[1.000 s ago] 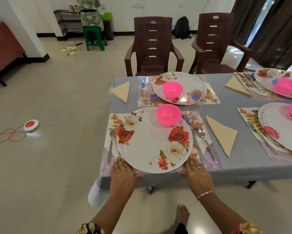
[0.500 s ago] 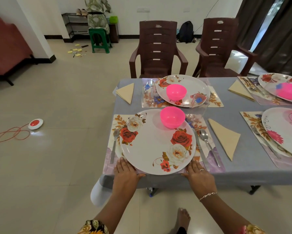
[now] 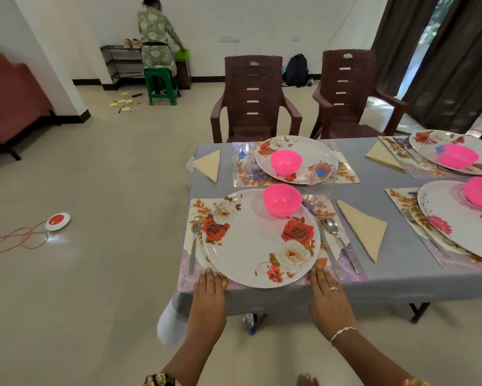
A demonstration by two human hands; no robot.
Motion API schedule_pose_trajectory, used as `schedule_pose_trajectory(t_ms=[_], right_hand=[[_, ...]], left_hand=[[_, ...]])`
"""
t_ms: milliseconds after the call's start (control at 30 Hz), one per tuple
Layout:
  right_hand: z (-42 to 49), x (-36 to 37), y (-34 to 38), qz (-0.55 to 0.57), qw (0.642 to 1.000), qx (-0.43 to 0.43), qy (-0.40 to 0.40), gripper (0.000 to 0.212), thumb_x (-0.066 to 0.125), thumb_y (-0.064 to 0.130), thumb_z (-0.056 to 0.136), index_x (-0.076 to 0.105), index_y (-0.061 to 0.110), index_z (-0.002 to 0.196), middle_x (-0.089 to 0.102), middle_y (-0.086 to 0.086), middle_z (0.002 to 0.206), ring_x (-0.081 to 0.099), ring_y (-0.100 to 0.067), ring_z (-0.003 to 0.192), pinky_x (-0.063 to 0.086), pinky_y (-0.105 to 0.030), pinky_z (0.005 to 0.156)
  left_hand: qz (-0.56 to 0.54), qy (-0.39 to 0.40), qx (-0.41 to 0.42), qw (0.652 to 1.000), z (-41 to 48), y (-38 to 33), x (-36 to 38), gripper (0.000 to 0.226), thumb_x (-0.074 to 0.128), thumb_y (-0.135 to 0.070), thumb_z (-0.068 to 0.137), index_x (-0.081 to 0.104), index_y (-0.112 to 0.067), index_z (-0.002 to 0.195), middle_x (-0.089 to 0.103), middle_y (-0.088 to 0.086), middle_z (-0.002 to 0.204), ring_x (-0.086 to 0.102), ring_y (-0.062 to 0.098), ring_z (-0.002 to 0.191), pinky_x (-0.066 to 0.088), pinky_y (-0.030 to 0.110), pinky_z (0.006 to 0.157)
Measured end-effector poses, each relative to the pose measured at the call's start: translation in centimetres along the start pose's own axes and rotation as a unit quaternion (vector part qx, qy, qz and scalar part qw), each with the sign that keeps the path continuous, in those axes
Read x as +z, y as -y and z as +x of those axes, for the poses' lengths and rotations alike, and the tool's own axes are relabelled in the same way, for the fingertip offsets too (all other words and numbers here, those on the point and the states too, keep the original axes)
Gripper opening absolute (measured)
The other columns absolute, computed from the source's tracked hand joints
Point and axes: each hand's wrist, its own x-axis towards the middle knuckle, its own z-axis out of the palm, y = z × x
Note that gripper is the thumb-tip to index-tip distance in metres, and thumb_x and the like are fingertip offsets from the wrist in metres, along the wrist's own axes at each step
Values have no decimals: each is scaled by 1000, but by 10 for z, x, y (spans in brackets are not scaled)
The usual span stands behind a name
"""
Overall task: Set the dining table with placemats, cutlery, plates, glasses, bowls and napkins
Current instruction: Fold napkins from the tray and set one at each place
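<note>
Left hand [image 3: 209, 291] and right hand [image 3: 327, 295] lie flat with fingers straight, gripping nothing, fingertips on the floral rectangular placemat [image 3: 189, 280] at the rim of the round white rose-patterned plate [image 3: 256, 240]. This plate sits at the near-left corner of the grey-clothed worktop [image 3: 401, 277], with a pink plastic bowl [image 3: 282, 199] on its far side. A steel fork [image 3: 193, 243] lies beside the plate toward the left edge.
</note>
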Motion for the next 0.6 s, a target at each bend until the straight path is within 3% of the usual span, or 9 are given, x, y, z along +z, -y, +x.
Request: schedule_pose_trajectory(t_ms=[67, 133, 200, 233, 300, 367, 433, 533, 600], right_hand=[[-9, 1, 2, 10, 1000, 7, -3, 89, 90, 13, 28, 66, 1, 112, 64, -19, 115, 64, -34, 104, 52, -45, 82], [-18, 1, 2, 23, 1000, 5, -12, 91, 86, 7, 27, 65, 2, 115, 64, -18, 116, 64, -33, 104, 53, -44, 81], [-25, 1, -2, 31, 999, -1, -17, 94, 85, 6, 26, 62, 3, 117, 65, -17, 115, 65, -33, 102, 54, -44, 78], [-29, 2, -6, 32, 999, -4, -17, 98, 85, 7, 25, 58, 3, 119, 65, -18, 114, 66, -34, 100, 55, -44, 76], [-34, 2, -15, 37, 999, -9, -14, 105, 86, 8, 23, 47, 5, 120, 66, -19, 112, 66, -34, 98, 55, -45, 73], [-37, 0, -26, 37, 999, -5, -20, 108, 86, 8, 21, 43, 6, 120, 66, -19, 111, 66, -35, 97, 55, -46, 72], [-42, -1, -35, 37, 999, 6, -34, 107, 85, 5, 23, 43, 7, 121, 64, -20, 115, 63, -37, 103, 55, -46, 74], [-51, -3, -37, 44, 996, 12, -75, 106, 83, 3, 28, 41, 9, 125, 58, -22, 124, 42, -35, 117, 51, -48, 83], [-57, -3, -31, 47, 995, 5, -89, 105, 82, 2, 32, 40, 10, 128, 51, -22, 130, 37, -36, 122, 38, -47, 101]], left_hand=[[-3, -21, 25, 999, -9, -3, 5, 79, 86, 4, 25, 69, 8, 103, 67, 26, 106, 67, 40, 96, 54, 48, 77], [-8, -47, 47, 998, -19, -5, 11, 82, 83, 4, 33, 64, 8, 113, 65, 26, 112, 64, 42, 101, 49, 47, 91], [-2, -62, 53, 997, -24, -10, 15, 93, 83, 0, 39, 50, 5, 125, 62, 26, 119, 61, 42, 108, 27, 43, 110], [0, -64, 63, 996, -26, -13, 17, 96, 84, -3, 40, 43, 3, 127, 61, 25, 121, 60, 42, 110, 18, 42, 111], [-1, -49, 88, 995, -33, -22, 19, 100, 89, -13, 39, 41, -2, 126, 62, 22, 120, 61, 39, 110, 27, 48, 107], [-6, -28, 112, 993, -39, -31, 16, 100, 92, -22, 34, 47, -6, 122, 65, 19, 117, 64, 36, 105, 47, 54, 88], [-10, -10, 119, 993, -43, -38, 15, 98, 93, -27, 31, 53, -9, 118, 67, 18, 113, 67, 35, 99, 52, 55, 77], [-8, -7, 110, 994, -48, -41, 10, 100, 94, -30, 30, 47, -11, 116, 69, 16, 110, 70, 32, 92, 55, 51, 71], [1, -30, 107, 994, -53, -39, 4, 92, 90, -32, 39, 46, -11, 116, 69, 16, 109, 70, 32, 90, 55, 51, 69]])
